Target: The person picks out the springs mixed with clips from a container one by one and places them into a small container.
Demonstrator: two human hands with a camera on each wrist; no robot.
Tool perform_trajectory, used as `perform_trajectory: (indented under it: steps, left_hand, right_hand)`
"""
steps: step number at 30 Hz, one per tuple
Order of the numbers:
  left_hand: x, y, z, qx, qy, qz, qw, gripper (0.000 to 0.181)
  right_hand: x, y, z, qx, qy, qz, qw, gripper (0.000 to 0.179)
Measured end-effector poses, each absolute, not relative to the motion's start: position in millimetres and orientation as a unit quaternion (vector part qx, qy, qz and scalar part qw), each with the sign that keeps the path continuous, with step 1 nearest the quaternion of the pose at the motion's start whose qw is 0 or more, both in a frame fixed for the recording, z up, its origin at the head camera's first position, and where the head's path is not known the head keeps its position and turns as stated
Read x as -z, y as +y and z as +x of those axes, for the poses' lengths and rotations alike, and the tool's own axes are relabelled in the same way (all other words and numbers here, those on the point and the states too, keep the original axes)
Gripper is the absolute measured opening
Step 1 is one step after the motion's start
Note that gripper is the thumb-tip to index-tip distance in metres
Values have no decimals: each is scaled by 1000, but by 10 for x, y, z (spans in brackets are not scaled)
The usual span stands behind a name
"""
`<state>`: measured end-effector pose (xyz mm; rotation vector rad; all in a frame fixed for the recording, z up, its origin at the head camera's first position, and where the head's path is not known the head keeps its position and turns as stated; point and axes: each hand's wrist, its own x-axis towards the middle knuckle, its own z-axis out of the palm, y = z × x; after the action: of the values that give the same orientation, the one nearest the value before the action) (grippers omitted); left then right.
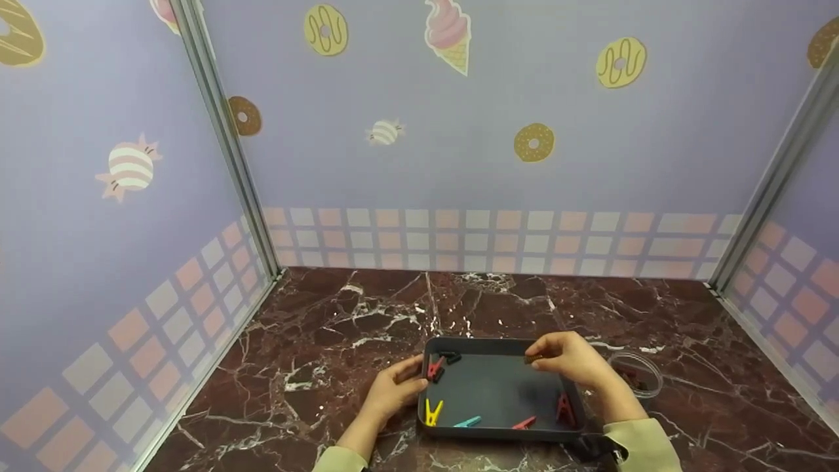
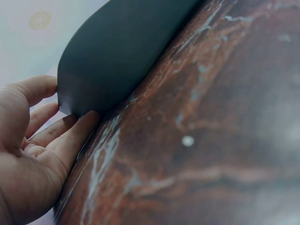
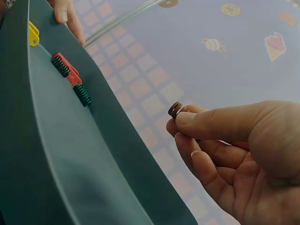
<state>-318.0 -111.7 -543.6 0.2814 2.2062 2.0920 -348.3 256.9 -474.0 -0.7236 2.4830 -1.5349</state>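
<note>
A dark grey rectangular tray point(image 1: 501, 432) lies on the marbled table. At its left wall is my left hand point(image 1: 393, 390), with the fingers and thumb gripping the edge. My right hand point(image 1: 570, 360) is raised over the tray's far right part. Between its thumb and fingers it pinches a small brown coil spring point(image 3: 175, 109). Inside the tray, dark coil springs point(image 3: 82, 94) lie against a red clothespin point(image 3: 72, 75) near the far left corner. A yellow clothespin point(image 1: 433, 413) leans in the near left corner.
Along the tray's near side lie a light blue clothespin point(image 1: 468, 422) and a red one; another red clothespin point(image 1: 565, 409) is at the right wall. A clear round container point(image 1: 655, 387) with brown pieces stands right of the tray, partly behind my right wrist. Patterned walls point(image 1: 498, 177) enclose the table.
</note>
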Motion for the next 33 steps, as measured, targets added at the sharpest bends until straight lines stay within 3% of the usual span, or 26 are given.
perform_trajectory:
  steps: [17,33]
  left_hand:
    - [5472,-1103,-3198,-686,720,95,42,60]
    - [5443,-1106,-3173,-681,726,86,41,59]
  right_hand:
    - [4631,2812,-3433,493,843,-212,39,24]
    - [4532,3102,-3375,514,838,-176,50,35]
